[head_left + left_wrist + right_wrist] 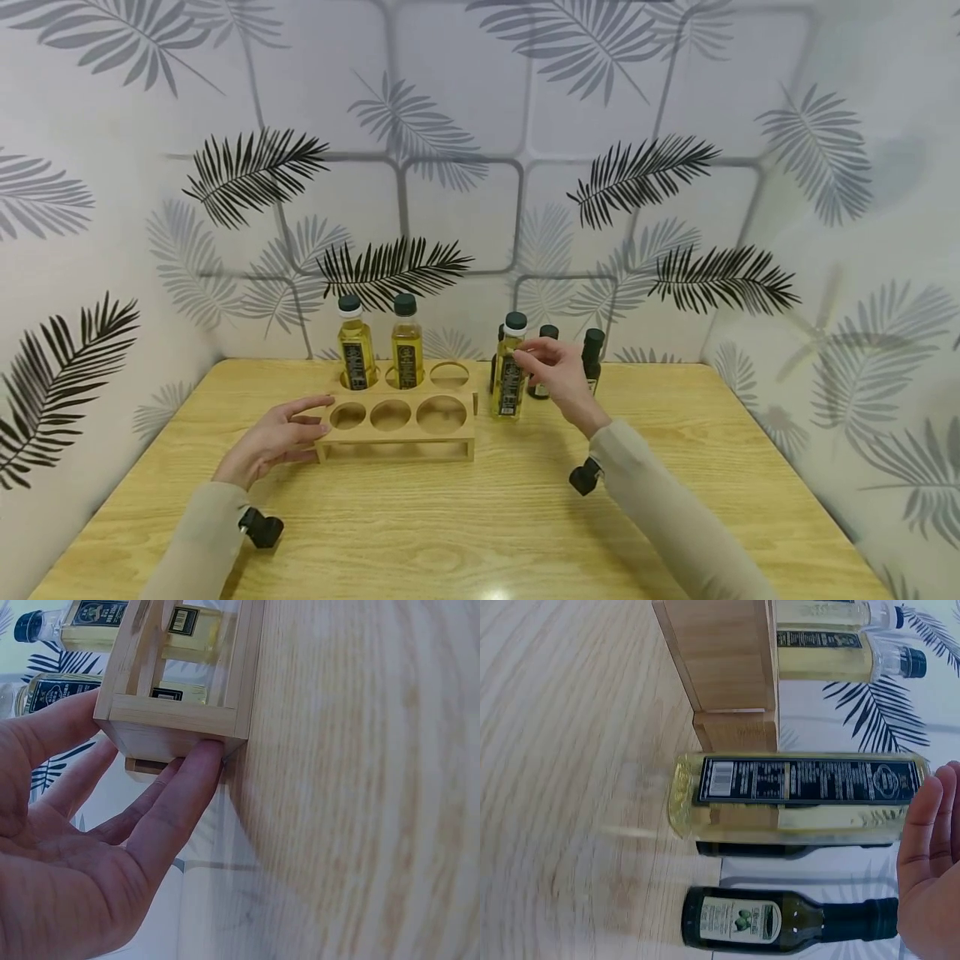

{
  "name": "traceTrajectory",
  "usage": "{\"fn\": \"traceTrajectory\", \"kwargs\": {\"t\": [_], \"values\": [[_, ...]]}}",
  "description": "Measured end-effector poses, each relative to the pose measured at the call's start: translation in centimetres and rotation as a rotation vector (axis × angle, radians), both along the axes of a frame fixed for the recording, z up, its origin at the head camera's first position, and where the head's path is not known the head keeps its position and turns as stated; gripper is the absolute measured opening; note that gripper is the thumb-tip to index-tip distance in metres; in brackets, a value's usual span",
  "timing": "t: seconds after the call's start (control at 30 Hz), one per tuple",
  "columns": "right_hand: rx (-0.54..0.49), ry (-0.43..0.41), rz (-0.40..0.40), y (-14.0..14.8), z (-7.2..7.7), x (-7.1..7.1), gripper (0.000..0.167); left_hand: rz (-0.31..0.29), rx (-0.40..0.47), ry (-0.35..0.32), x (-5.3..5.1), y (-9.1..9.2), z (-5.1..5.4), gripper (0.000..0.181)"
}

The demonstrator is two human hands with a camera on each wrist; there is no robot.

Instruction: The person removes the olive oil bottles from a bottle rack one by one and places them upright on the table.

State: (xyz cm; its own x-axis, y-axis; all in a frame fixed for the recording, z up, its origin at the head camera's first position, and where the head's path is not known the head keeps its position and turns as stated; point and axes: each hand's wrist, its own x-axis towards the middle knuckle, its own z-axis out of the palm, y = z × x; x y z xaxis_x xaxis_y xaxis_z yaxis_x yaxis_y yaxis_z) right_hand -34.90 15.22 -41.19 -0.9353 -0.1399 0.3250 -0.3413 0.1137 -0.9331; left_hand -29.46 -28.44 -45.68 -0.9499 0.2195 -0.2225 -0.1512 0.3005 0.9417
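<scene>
My right hand (558,375) pinches a clear, square bottle of yellow oil (510,383) near its shoulder. The bottle stands nearly upright just right of a wooden two-tier rack (397,435), its dark label showing in the right wrist view. Whether its base touches the table is hard to tell. At the rack's left end, my left hand (273,437) touches the end panel with fairly straight fingers (180,799). Two similar oil bottles, a left one (356,346) and a middle one (406,346), sit in the rack's back row. Round holes in the front row hold nothing.
Behind the right hand stand dark green bottles with black caps, including one at the right (592,354) and one partly hidden (542,387). Another is mostly behind the held bottle. The wood-grain table (450,517) meets a leaf-patterned wall (465,217) at the back.
</scene>
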Motion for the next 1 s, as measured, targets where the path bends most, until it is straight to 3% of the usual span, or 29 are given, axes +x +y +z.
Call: {"fn": "traceTrajectory", "kwargs": {"t": [0.4, 0.63, 1.0], "values": [[0.007, -0.048, 0.140, -3.3, -1.1, 0.5, 0.026, -0.007, 0.019, 0.007, 0.0, 0.3, -0.2, 0.066], [0.078, -0.014, 0.219, -5.7, -1.7, 0.6, 0.026, 0.006, 0.012, 0.006, 0.0, 0.3, -0.1, 0.065], [0.158, -0.082, 0.217, -9.0, -1.3, 0.2, 0.026, 0.012, 0.008, 0.006, 0.0, 0.1, -0.1, 0.064]]}}
